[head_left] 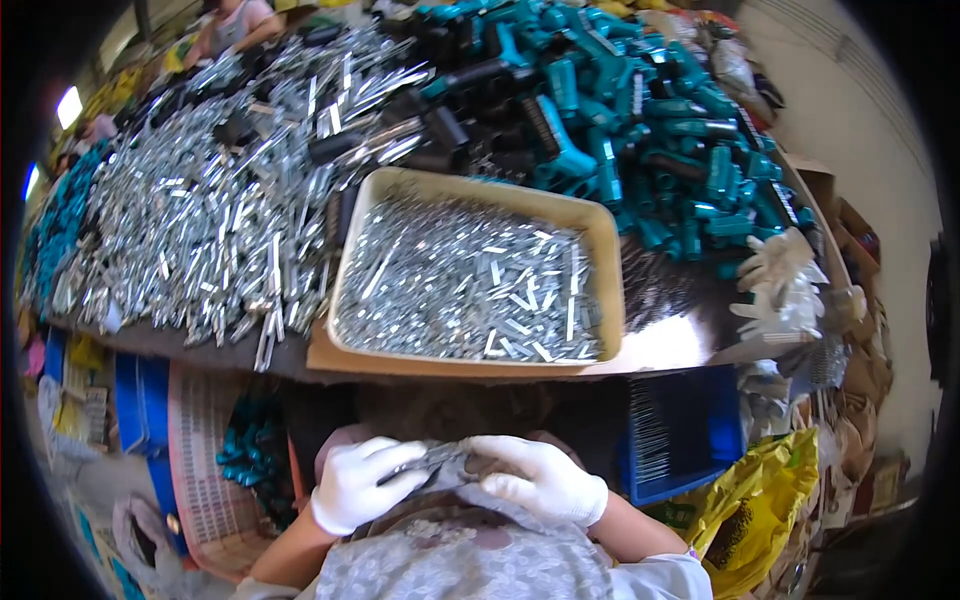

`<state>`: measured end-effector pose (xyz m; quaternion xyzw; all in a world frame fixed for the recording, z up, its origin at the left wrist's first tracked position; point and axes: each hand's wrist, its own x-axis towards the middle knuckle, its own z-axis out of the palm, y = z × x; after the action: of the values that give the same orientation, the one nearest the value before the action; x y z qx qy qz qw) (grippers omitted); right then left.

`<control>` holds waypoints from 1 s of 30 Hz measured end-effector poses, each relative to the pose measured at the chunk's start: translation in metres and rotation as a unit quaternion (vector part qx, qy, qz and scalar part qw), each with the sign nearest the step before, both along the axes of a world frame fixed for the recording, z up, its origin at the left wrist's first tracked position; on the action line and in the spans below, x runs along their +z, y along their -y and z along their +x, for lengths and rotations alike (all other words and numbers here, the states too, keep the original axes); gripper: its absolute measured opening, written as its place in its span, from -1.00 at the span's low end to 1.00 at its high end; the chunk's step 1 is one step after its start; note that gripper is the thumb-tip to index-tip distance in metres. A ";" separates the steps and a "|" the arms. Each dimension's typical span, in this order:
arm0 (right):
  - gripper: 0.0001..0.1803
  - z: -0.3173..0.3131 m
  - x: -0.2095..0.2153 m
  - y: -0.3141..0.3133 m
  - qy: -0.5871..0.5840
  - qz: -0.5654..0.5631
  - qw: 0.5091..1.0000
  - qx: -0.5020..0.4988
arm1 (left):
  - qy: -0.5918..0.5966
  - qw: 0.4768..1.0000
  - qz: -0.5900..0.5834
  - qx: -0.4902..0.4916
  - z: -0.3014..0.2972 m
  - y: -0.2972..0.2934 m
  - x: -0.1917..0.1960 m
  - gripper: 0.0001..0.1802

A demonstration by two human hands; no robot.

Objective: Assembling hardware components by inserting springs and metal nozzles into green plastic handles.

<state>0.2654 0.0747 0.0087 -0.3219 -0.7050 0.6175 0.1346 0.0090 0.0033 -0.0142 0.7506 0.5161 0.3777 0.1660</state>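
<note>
Two white-gloved hands meet low in the lap of the person seated at the tabletop [690, 345]: the left hand [358, 487] and the right hand [545, 480] both press down on a bunched fold of grey patterned cloth [450, 470], and a thin dark piece, too small to make out, sits between the fingertips of the left hand. The left grip is curled shut around that fold of cloth; the right lies flatter, fingers together on the cloth, and I cannot tell whether it pinches anything. Just beyond the hands, at the near edge of the tabletop, stands a shallow tan tray [600, 240] filled with small shiny metal pins [460, 285]. To its left a far larger heap of the same silver pieces [200, 220] spreads across the dark surface, and behind the tray lies a mound of teal and black plastic handles [620, 110]. A pair of spare white gloves [780, 285] rests at the right end of the tabletop. Below it on the right sit a blue crate [690, 440] and a yellow bag [760, 495]. Another person [235, 25] works at the far end.
</note>
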 end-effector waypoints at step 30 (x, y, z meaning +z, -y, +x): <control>-0.63 0.042 0.073 -0.106 -0.003 0.152 0.956 -0.251 | 0.107 0.987 -0.075 0.092 -0.010 0.000 0.002 -0.68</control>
<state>0.3078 0.1807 0.0821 -0.4624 -0.6867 0.4500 0.3349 -0.0011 0.0032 -0.0124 0.6408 0.5891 0.4296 0.2405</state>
